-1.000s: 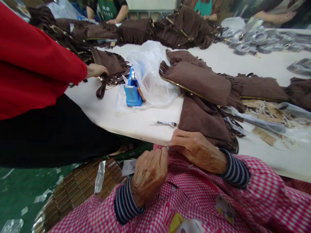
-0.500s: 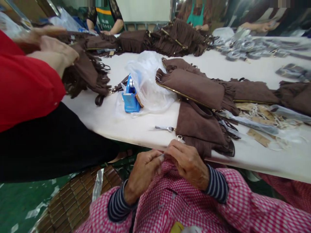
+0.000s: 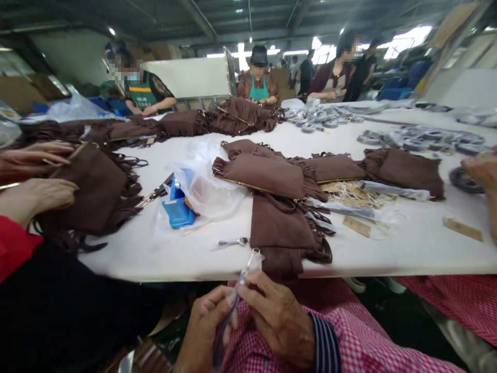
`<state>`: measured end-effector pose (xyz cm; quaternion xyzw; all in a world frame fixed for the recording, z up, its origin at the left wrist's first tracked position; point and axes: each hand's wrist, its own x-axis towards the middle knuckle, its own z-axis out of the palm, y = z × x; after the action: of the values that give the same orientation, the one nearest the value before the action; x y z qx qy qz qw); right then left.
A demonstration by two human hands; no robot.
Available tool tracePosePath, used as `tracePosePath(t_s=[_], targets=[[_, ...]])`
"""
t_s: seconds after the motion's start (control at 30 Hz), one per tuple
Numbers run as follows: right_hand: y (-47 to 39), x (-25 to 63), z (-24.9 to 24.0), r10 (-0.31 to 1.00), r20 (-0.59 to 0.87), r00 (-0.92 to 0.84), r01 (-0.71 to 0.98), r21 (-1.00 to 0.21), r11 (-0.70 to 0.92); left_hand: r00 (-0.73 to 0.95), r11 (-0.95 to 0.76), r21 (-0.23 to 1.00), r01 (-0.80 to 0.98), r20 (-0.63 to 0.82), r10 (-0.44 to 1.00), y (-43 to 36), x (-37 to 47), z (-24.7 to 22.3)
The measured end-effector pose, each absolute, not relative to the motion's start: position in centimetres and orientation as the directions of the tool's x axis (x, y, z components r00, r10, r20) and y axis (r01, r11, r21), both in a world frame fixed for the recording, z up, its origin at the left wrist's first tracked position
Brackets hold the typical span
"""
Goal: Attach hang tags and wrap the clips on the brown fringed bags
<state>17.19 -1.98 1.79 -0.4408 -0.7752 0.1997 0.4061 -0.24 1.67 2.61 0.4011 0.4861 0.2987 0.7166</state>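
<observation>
Both hands are close together in front of the table's near edge. My left hand [image 3: 207, 326] pinches a dark strap [image 3: 222, 331] in thin clear wrapping, which hangs down below the fingers. The fingers of my right hand [image 3: 277, 316] close on the strap's upper part, just under a metal ring. Right beyond them lies a brown fringed bag [image 3: 279, 223] at the table edge, with a small wrapped zip pull [image 3: 233, 242] sticking out to its left. Another brown bag [image 3: 264, 173] with a gold zip rests on top of it.
A blue tool [image 3: 178, 207] stands by a clear plastic bag [image 3: 209, 181] on the white table [image 3: 155, 264]. Tags [image 3: 356, 226] and grey straps [image 3: 423, 139] lie to the right. At left a person in red handles a bag [image 3: 91, 191]; another person's hand [image 3: 483, 171] is at right.
The head view has tilted up, showing the room beyond. The wrapped strap now shows between my hands, which had hidden it. The person in red has spread the bag flatter.
</observation>
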Motion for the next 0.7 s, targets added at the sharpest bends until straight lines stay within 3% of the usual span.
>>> tracePosePath(t_s=[0.07, 0.13, 0.23, 0.33, 0.5, 0.7], targets=[[-2.1, 18.6, 2.4, 0.848, 0.458, -0.266, 0.46, -0.713, 0.53, 0.363, 0.399, 0.906, 0.142, -0.422, 0.831, 2.4, -1.5, 2.4], [-2.0, 20.9, 3.1, 0.847, 0.497, -0.188, 0.505, -0.691, 0.517, 0.366, 0.208, 0.916, 0.343, -0.334, 0.869, 3.4, -3.1, 2.3], [-1.7, 25.3, 3.7, 0.834, 0.549, -0.058, 0.733, -0.544, 0.409, 0.327, -0.136, 0.799, 0.585, -0.08, 0.942, 4.9, -4.9, 2.7], [-1.2, 28.9, 3.4, 0.868, 0.497, 0.015, 0.902, -0.38, 0.203, 0.354, -0.356, 0.653, 0.669, 0.141, 0.924, 6.1, -3.9, 4.4], [-0.5, 30.3, 3.0, 0.942, 0.335, 0.004, 0.929, -0.35, 0.121, 0.445, -0.411, 0.655, 0.634, 0.126, 0.887, 8.8, 3.7, 7.5], [0.4, 31.6, 4.3, 0.964, 0.265, -0.025, 0.85, -0.503, 0.16, 0.461, -0.402, 0.604, 0.688, 0.065, 0.885, 13.2, 9.9, 6.1]])
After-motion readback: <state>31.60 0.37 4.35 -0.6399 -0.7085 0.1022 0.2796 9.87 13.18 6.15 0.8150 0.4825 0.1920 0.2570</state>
